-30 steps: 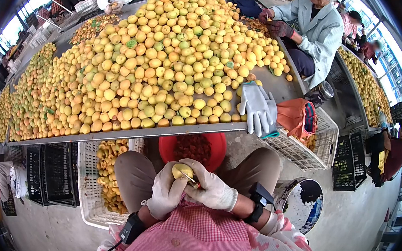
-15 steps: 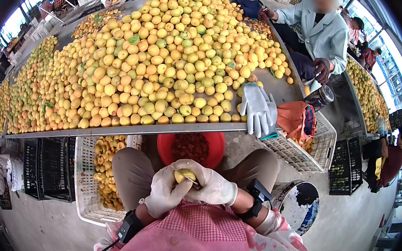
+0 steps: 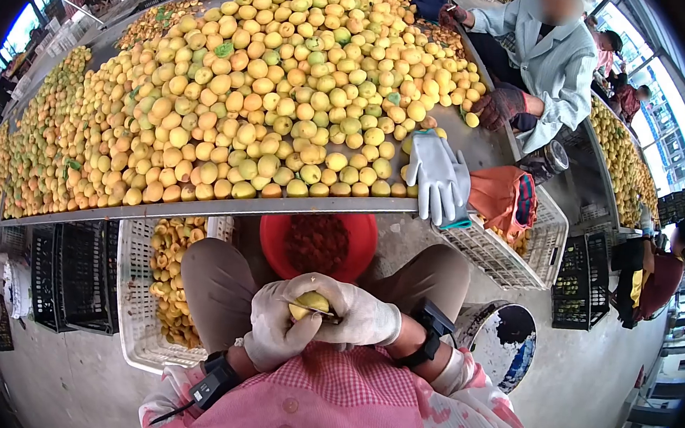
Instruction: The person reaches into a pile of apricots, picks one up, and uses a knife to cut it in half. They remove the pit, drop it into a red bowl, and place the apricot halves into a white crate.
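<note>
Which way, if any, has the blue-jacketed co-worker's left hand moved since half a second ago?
Yes, toward the fruit heap. Against the table, the co-worker's left hand was outside its edge; now it is at that edge.

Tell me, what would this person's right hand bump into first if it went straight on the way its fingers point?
Most likely the apricot, with the left hand just beyond; the right hand may already touch the fruit, though depth is unclear.

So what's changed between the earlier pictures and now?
The co-worker's gloved hand, earlier lowered outside the table, has moved in to its edge, beside the fruit pile. Unchanged: the wearer's left hand holds a fruit, the right hand a knife.
</note>
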`<state>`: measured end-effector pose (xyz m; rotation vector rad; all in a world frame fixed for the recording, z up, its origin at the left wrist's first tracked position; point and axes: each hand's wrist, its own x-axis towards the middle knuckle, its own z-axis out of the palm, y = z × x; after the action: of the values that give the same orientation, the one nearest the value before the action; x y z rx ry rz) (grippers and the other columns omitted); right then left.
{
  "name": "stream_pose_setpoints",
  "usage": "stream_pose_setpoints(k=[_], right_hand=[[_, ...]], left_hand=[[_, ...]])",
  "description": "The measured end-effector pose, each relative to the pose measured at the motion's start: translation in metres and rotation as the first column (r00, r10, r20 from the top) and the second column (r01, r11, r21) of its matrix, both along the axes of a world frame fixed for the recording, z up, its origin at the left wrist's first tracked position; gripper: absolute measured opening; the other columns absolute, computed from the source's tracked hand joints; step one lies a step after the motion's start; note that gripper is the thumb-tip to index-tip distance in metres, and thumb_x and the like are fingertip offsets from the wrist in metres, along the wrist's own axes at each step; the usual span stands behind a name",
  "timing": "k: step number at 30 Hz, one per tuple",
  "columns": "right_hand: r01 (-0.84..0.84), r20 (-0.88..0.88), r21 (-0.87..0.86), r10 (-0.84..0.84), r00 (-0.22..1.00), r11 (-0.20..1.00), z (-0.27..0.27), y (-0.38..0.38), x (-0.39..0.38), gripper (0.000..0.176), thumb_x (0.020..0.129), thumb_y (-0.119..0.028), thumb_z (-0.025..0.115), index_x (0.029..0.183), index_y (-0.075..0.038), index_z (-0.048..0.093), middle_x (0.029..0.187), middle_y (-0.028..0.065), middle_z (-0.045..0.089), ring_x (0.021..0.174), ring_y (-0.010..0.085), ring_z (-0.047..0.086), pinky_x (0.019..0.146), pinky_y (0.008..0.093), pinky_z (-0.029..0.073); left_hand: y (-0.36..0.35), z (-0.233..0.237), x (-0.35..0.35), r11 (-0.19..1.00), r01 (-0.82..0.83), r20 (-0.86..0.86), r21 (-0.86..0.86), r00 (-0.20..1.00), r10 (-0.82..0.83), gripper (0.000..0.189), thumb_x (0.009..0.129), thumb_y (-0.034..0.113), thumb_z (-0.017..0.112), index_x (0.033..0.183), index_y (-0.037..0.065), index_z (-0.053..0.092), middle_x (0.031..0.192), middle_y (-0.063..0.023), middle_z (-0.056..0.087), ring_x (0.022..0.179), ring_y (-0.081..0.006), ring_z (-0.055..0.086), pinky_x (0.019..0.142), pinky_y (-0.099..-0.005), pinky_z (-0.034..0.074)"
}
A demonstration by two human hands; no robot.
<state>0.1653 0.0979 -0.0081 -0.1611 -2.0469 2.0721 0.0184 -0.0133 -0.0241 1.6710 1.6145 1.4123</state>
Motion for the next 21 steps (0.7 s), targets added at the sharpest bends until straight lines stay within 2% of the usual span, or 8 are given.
stream_pose_setpoints(k=[3, 5, 8, 10, 12, 14, 17, 21], right_hand=[[0.010, 0.114, -0.042, -0.005, 0.993, 0.999, 0.001, 0.002, -0.002, 0.062, 0.079, -0.003, 0.072, 0.134, -0.008, 0.045, 0.123, 0.0092, 0.057, 0.115, 0.0201, 0.056, 0.100, 0.0340, 0.045], [0.072, 0.222, -0.316, 0.000, 0.975, 0.946, 0.014, 0.006, -0.002, 0.069, 0.082, -0.004, 0.065, 0.144, -0.011, 0.035, 0.115, 0.0096, 0.058, 0.064, 0.0111, 0.061, 0.054, 0.0253, 0.052], [0.215, 0.136, 0.102, -0.227, 0.964, 0.971, -0.010, 0.003, -0.004, 0.079, 0.085, -0.006, 0.065, 0.151, -0.013, 0.022, 0.103, 0.0085, 0.061, 0.065, 0.0121, 0.062, 0.054, 0.0265, 0.052], [0.275, 0.001, 0.132, -0.278, 0.961, 0.952, -0.019, -0.001, -0.004, 0.082, 0.086, -0.006, 0.065, 0.153, -0.010, 0.017, 0.088, 0.0063, 0.062, 0.063, 0.0123, 0.061, 0.054, 0.0260, 0.052], [0.264, 0.196, -0.096, -0.242, 0.950, 0.960, -0.020, -0.004, 0.004, 0.083, 0.086, -0.006, 0.066, 0.152, -0.007, 0.016, 0.078, 0.0039, 0.061, 0.062, 0.0121, 0.061, 0.053, 0.0258, 0.051], [0.331, 0.143, -0.109, -0.314, 0.939, 0.937, -0.019, -0.007, 0.009, 0.070, 0.087, -0.005, 0.067, 0.147, -0.003, 0.030, 0.077, 0.0028, 0.060, 0.057, 0.0102, 0.059, 0.050, 0.0248, 0.048], [0.660, 0.419, -0.264, -0.533, 0.735, 0.704, 0.002, -0.002, 0.018, 0.021, 0.090, -0.007, 0.065, 0.109, 0.001, 0.061, 0.069, -0.0013, 0.057, 0.048, 0.0056, 0.052, 0.043, 0.0224, 0.041], [0.645, 0.301, -0.411, -0.571, 0.763, 0.645, 0.020, 0.004, 0.024, 0.013, 0.095, -0.011, 0.059, 0.099, 0.001, 0.062, 0.067, 0.0003, 0.058, 0.047, 0.0092, 0.053, 0.047, 0.0243, 0.043]], left_hand=[[0.002, -0.004, -0.002, 0.999, 0.041, 0.025, 0.012, 0.999, -0.041, 0.027, 0.077, 0.015, 0.064, 0.100, 0.001, 0.060, 0.089, -0.0187, 0.064, 0.083, -0.0395, 0.063, 0.074, -0.0465, 0.050], [0.001, -0.009, 0.001, 0.965, 0.004, 0.238, -0.261, 0.969, 0.060, 0.032, 0.081, 0.014, 0.064, 0.108, -0.001, 0.059, 0.097, -0.0181, 0.063, 0.086, -0.0361, 0.063, 0.076, -0.0433, 0.050], [0.010, -0.007, -0.004, 0.967, 0.105, 0.478, -0.233, 0.878, 0.020, 0.038, 0.085, 0.013, 0.065, 0.119, -0.002, 0.056, 0.107, -0.0141, 0.061, 0.092, -0.0265, 0.063, 0.081, -0.0378, 0.051], [0.009, 0.000, -0.003, 0.949, 0.160, 0.667, -0.270, 0.743, 0.064, 0.043, 0.088, 0.009, 0.064, 0.128, -0.001, 0.051, 0.112, -0.0088, 0.059, 0.096, -0.0164, 0.060, 0.084, -0.0312, 0.051], [0.009, 0.006, -0.005, 0.941, 0.191, 0.763, -0.279, 0.639, 0.097, 0.043, 0.090, 0.004, 0.063, 0.130, 0.000, 0.049, 0.111, -0.0058, 0.059, 0.098, -0.0122, 0.059, 0.086, -0.0267, 0.051], [0.010, 0.006, -0.009, 0.943, 0.178, 0.769, -0.281, 0.629, 0.110, 0.044, 0.089, 0.001, 0.064, 0.130, 0.001, 0.048, 0.110, -0.0054, 0.059, 0.098, -0.0116, 0.058, 0.085, -0.0257, 0.050], [0.009, 0.003, -0.011, 0.932, 0.169, 0.749, -0.321, 0.648, 0.140, 0.048, 0.087, -0.002, 0.063, 0.133, 0.001, 0.046, 0.108, -0.0054, 0.060, 0.095, -0.0112, 0.058, 0.085, -0.0253, 0.050], [0.012, 0.015, -0.008, 0.913, 0.220, 0.823, -0.343, 0.538, 0.179, 0.049, 0.085, -0.004, 0.067, 0.130, 0.002, 0.048, 0.102, -0.0038, 0.060, 0.094, -0.0099, 0.060, 0.084, -0.0230, 0.051]])
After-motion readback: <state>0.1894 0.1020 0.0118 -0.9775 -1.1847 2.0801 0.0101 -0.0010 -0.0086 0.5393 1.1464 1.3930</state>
